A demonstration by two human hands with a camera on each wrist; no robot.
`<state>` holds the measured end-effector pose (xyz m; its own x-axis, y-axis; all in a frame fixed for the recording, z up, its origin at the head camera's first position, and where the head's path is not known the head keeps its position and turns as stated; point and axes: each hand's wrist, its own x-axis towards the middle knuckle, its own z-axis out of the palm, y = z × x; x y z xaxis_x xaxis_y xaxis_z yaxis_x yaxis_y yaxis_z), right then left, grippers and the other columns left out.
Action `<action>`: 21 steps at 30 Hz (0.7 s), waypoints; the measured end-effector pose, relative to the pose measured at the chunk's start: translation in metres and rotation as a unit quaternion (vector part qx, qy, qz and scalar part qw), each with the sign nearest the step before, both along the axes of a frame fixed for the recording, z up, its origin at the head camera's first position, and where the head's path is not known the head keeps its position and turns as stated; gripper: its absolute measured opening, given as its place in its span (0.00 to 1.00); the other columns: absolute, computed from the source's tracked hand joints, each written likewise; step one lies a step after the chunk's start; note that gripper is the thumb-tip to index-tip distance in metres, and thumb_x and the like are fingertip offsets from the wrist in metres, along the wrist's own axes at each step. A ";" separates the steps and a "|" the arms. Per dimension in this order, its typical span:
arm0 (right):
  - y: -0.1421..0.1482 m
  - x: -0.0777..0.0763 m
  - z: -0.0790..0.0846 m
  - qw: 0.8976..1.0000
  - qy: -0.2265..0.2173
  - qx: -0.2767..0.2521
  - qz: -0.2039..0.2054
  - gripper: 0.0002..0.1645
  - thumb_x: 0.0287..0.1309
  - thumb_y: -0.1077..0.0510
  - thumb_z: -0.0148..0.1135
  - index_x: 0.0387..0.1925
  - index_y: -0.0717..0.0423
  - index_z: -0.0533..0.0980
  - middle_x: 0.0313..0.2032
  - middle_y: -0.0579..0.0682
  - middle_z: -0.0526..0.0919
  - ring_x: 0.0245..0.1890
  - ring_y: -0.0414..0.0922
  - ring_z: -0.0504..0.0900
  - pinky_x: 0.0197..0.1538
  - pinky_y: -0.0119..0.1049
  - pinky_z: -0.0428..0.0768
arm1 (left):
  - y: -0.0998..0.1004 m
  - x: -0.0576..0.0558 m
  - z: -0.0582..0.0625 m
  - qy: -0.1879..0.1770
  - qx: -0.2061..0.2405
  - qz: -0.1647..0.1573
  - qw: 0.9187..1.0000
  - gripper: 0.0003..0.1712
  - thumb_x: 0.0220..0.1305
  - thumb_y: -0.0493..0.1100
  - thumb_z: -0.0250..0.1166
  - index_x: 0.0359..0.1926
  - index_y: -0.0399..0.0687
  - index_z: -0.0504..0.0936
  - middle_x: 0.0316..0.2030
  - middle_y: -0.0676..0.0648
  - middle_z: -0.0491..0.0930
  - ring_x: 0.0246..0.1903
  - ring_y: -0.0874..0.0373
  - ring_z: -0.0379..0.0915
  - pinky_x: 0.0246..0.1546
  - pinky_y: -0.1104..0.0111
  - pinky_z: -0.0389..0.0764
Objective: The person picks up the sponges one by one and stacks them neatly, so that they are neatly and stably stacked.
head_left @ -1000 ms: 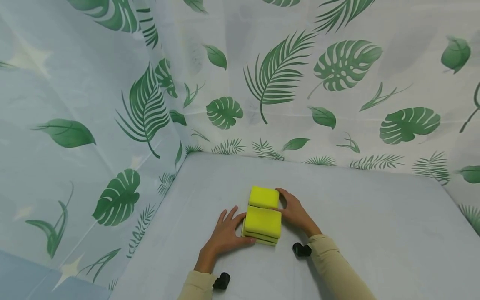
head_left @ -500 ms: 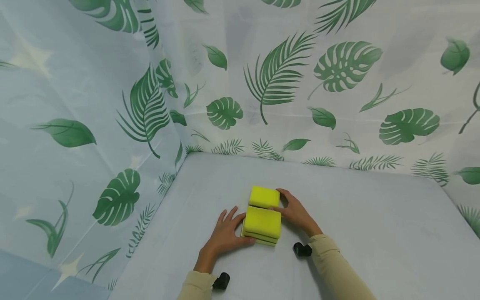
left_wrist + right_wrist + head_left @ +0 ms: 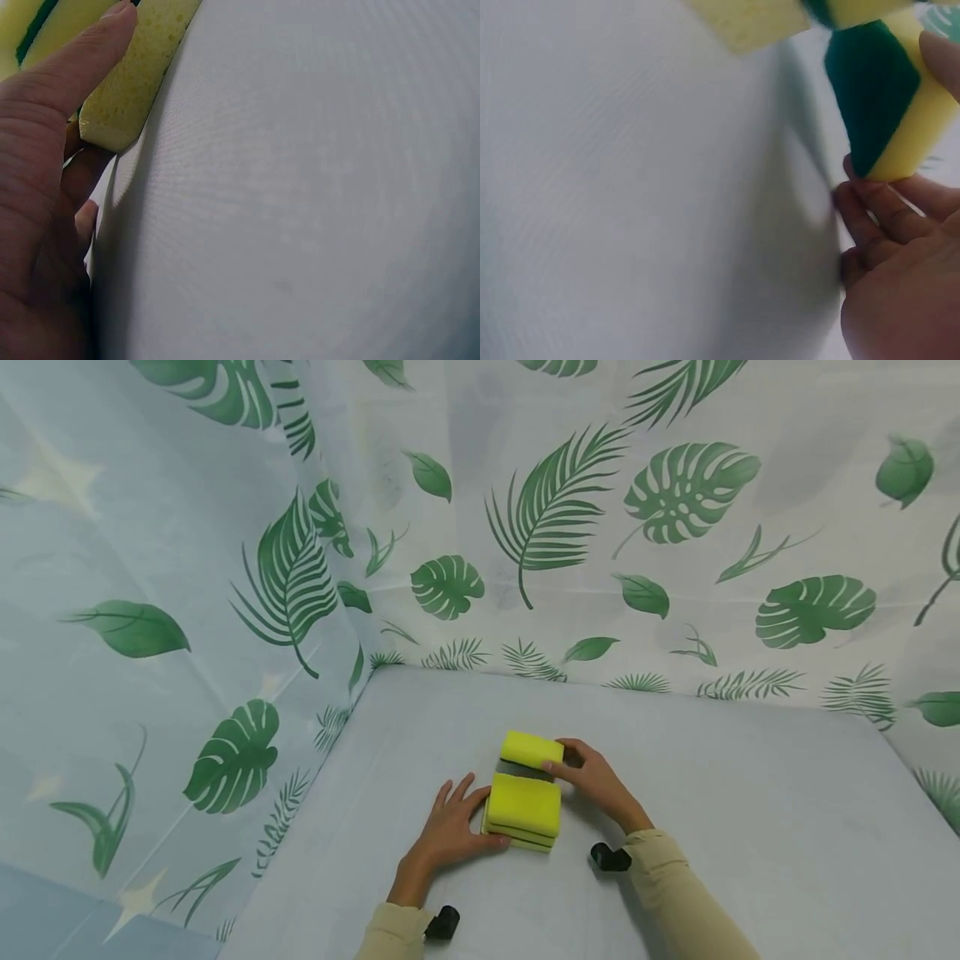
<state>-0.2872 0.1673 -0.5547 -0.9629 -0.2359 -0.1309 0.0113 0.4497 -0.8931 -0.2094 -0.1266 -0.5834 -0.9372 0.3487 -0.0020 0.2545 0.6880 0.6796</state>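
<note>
A stack of yellow sponges (image 3: 525, 803) with dark scouring layers lies on the table in the head view. My left hand (image 3: 448, 833) holds its left side, thumb at the near edge and fingers behind. In the left wrist view that thumb presses across a porous bottom sponge (image 3: 139, 86). Just beyond the stack, my right hand (image 3: 602, 785) pinches a single sponge (image 3: 532, 749) by its right end, thumb on the near face. The right wrist view shows this sponge tipped, its green scouring side (image 3: 870, 94) facing the stack.
A pale cloth-covered table (image 3: 750, 810) spreads around the hands. Leaf-printed curtains (image 3: 555, 602) rise along its left and far sides. A small black camera (image 3: 442, 923) sits at the left wrist, another black camera (image 3: 610, 857) at the right.
My right hand has tilted the far sponge and drawn it slightly away from the stack, so a gap with its dark underside shows. The left hand stays in place.
</note>
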 end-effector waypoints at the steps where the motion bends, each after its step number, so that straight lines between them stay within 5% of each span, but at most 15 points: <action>1: 0.000 0.001 0.002 1.000 -0.004 -0.007 -0.002 0.48 0.68 0.36 0.71 0.75 0.61 0.68 0.69 0.63 0.76 0.70 0.61 0.72 0.75 0.63 0.66 | 0.000 0.000 0.000 -0.003 0.000 0.001 1.000 0.55 0.56 0.73 0.74 0.79 0.55 0.72 0.82 0.39 0.56 0.82 0.32 0.39 0.78 0.35 0.48; 10: -0.001 0.015 0.020 0.998 -0.027 -0.043 -0.022 0.41 0.73 0.34 0.64 0.71 0.60 0.74 0.62 0.60 0.82 0.67 0.59 0.74 0.74 0.62 0.67 | 0.001 0.000 0.002 0.003 -0.010 -0.008 1.000 0.55 0.56 0.73 0.74 0.79 0.53 0.72 0.82 0.38 0.56 0.82 0.33 0.40 0.79 0.37 0.46; 21: 0.001 0.037 0.042 0.998 0.000 -0.055 -0.006 0.39 0.75 0.37 0.65 0.72 0.58 0.72 0.66 0.59 0.80 0.68 0.57 0.75 0.74 0.60 0.70 | 0.001 0.002 0.001 0.004 -0.009 -0.003 1.000 0.55 0.57 0.72 0.74 0.79 0.52 0.72 0.82 0.38 0.57 0.82 0.32 0.41 0.78 0.35 0.49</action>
<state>-0.2505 0.1684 -0.5125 -0.9660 -0.2365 -0.1041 0.0156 0.3488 -0.9371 -0.2078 -0.1254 -0.5824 -0.9348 0.3552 0.0003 0.2653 0.6976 0.6655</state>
